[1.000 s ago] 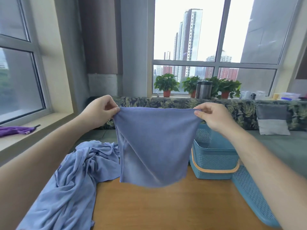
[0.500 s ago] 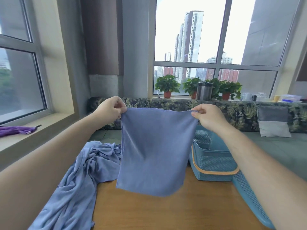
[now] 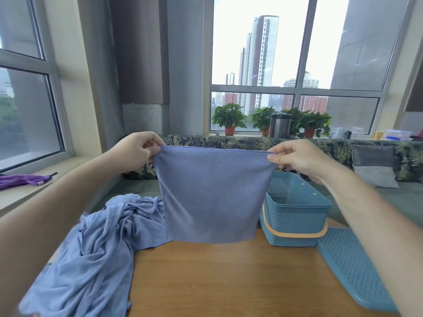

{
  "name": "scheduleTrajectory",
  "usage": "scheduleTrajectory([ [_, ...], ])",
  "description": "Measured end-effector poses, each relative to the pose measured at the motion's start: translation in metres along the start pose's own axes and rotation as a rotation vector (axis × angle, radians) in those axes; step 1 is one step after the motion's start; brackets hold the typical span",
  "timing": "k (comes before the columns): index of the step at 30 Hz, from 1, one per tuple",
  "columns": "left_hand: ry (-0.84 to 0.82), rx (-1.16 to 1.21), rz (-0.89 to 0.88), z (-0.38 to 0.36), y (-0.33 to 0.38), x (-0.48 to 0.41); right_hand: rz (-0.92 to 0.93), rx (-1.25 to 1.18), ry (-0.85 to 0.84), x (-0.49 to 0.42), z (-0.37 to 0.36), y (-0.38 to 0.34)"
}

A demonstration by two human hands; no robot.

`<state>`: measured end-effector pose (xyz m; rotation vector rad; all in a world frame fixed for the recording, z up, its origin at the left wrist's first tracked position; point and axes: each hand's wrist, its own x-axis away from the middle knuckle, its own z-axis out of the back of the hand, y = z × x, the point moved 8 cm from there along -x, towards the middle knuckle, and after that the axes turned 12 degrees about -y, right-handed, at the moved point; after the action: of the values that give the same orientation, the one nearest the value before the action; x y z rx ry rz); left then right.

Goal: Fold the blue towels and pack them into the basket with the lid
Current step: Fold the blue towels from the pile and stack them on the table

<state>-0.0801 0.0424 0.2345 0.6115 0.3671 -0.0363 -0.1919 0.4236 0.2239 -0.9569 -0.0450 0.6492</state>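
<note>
Both hands, left and right, pinch the towel by its top corners, fingers clamped. It hangs flat above the table, probably to square the fold.

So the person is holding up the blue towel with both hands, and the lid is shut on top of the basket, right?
Not quite. The left hand and right hand do hold up the blue towel, but the lid is not on the basket. The head view shows it lying on the table beside the basket, which is open.
</note>
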Motion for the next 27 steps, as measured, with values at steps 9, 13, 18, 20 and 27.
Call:
scheduleTrajectory([
  [9, -0.017, -0.164, 0.082, -0.036, -0.024, -0.018, -0.144, 0.16, -0.05, -0.009, -0.031, 0.028],
  [13, -0.027, -0.075, 0.163, -0.069, -0.053, -0.024, -0.181, 0.128, -0.002, -0.022, -0.057, 0.07],
  [18, 0.098, 0.035, 0.137, -0.068, -0.053, -0.031, -0.094, 0.114, 0.216, -0.033, -0.058, 0.081],
  [20, 0.143, 0.001, 0.103, -0.062, -0.044, -0.03, -0.041, 0.116, 0.273, -0.03, -0.055, 0.073],
  [27, 0.085, 0.087, 0.096, -0.087, -0.053, 0.028, -0.06, 0.2, 0.118, 0.015, -0.073, 0.086],
])
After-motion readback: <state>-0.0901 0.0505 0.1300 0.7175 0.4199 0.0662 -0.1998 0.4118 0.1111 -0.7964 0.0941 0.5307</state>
